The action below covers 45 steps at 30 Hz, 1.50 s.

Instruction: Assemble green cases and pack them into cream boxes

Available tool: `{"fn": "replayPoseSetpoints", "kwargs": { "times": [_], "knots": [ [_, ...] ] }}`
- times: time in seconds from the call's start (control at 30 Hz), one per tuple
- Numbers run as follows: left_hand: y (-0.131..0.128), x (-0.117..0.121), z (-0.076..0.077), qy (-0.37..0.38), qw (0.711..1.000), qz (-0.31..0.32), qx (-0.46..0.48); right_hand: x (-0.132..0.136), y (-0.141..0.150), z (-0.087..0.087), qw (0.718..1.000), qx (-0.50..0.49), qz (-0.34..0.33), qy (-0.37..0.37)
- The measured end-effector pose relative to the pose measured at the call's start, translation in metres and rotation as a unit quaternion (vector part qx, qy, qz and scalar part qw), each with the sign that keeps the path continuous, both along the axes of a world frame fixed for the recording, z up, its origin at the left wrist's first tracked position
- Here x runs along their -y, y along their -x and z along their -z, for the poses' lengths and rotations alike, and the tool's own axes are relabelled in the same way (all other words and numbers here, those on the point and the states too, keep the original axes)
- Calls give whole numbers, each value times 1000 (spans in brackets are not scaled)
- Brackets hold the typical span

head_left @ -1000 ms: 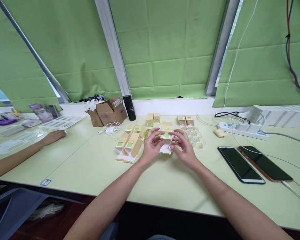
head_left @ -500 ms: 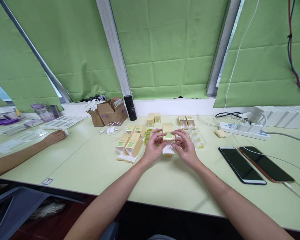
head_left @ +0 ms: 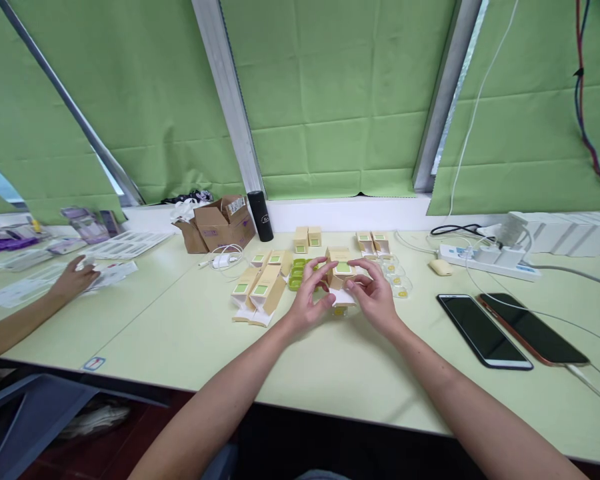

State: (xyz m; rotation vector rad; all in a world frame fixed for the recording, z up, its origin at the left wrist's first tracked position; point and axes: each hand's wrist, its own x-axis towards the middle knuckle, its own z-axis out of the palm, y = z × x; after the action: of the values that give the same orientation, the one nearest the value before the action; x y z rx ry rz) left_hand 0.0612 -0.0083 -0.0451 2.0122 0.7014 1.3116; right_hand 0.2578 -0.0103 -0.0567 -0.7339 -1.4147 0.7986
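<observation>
A small beige cardboard box (head_left: 338,255) with a green label lies between my hands, its white end flap open toward me. My right hand (head_left: 375,293) grips its right side, the thumb near the flap. My left hand (head_left: 307,297) is curved round the left side, with fingertips at the label edge. Just below the flap shows a small clear piece with a yellow centre (head_left: 339,311). Behind my left hand sits a green moulded tray (head_left: 297,272). Clear round pieces with yellow centres (head_left: 399,280) lie right of my right hand.
Several similar boxes (head_left: 265,287) stand to the left, with more boxes (head_left: 307,239) behind. Two phones (head_left: 485,330) and a power strip (head_left: 490,260) with cables are on the right. A brown carton (head_left: 225,223) and black bottle (head_left: 261,217) stand behind. Another person's hand (head_left: 75,280) is far left.
The box has shifted slightly right and tilted in my hands. My left fingers have moved right across its edge, showing more of the green tray. The other person's hand has moved left and lifted.
</observation>
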Motion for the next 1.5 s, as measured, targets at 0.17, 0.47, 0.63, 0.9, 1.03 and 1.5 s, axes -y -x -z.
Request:
{"fn": "replayPoseSetpoints", "kwargs": {
  "times": [0.17,0.47,0.63,0.9,1.03,1.5],
  "knots": [
    [0,-3,3,-10,999,20,-43,-1,0,0,1000,-9,14,9],
    [-4,1,2,-16,999,-8,-31,-1,3,2,999,9,33,6],
    [-3,0,3,-9,1000,-13,-2,-1,4,3,1000,10,15,5],
    [-4,-5,4,24,998,-17,55,2,1,2,999,12,-35,-6],
    [-5,-6,4,33,996,-13,79,3,1,3,998,15,-51,-13],
    [-5,-8,4,43,993,-12,107,5,1,4,998,21,-58,-32]
  ]
}}
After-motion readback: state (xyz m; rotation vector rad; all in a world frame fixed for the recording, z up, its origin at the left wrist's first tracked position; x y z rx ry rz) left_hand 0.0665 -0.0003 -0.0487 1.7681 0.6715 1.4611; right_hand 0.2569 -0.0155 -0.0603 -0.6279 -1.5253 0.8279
